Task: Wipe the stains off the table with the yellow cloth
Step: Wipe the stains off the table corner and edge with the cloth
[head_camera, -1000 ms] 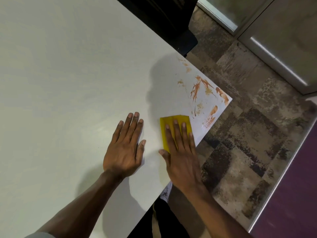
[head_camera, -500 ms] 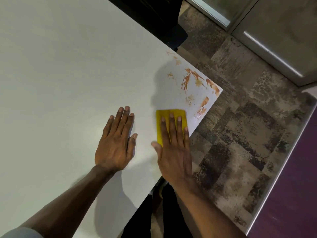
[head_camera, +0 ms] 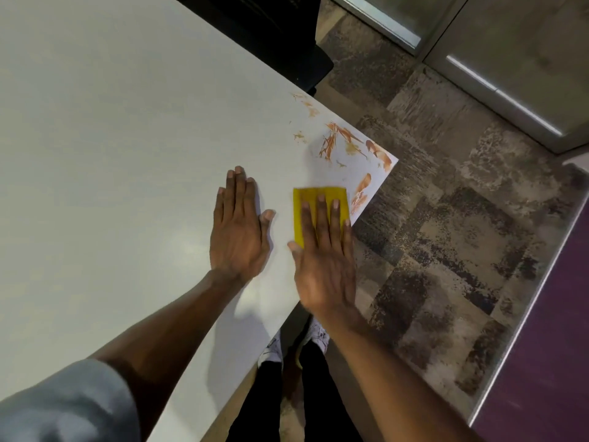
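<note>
Both hands lie flat with fingers straight on the table: left hand bare, right hand pressing the cloth near the corner. The cloth has barely advanced; stains just beyond remain unwiped.

1. Patchy brown-and-grey carpet spreads across the right.
2. Black chair sits far, in the middle.
3. Metal-framed panels stand far right.
4. Purple surface fills the near right.
</note>
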Demonstrator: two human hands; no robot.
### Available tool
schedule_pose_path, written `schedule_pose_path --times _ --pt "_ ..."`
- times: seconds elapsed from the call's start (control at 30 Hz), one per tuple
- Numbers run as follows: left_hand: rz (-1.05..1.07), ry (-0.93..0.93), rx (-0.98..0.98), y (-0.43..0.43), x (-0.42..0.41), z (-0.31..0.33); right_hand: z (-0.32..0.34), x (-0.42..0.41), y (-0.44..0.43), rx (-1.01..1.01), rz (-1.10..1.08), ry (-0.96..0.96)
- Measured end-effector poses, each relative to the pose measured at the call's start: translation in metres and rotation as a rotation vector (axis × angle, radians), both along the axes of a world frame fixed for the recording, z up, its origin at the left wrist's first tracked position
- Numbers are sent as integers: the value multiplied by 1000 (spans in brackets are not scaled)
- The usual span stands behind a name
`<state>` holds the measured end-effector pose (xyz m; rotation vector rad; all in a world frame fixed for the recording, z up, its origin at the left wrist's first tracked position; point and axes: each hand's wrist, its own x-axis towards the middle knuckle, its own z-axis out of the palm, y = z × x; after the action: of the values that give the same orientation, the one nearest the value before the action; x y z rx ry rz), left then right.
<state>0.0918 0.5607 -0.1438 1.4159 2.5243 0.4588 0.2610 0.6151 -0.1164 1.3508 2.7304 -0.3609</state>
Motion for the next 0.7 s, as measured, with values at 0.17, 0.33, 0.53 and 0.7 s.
schedule_pose_path --times 0.17,0.33,0.53,0.7 --pt "7 68 -32 0 3 -3 -2 13 3 -22 60 36" --pt "36 74 -12 3 7 1 -11 -15 56 -21 68 47" --pt "37 62 -21 3 8 3 3 14 28 -24 288 94" --pt "35 79 -12 4 8 1 -6 -27 82 -8 296 110"
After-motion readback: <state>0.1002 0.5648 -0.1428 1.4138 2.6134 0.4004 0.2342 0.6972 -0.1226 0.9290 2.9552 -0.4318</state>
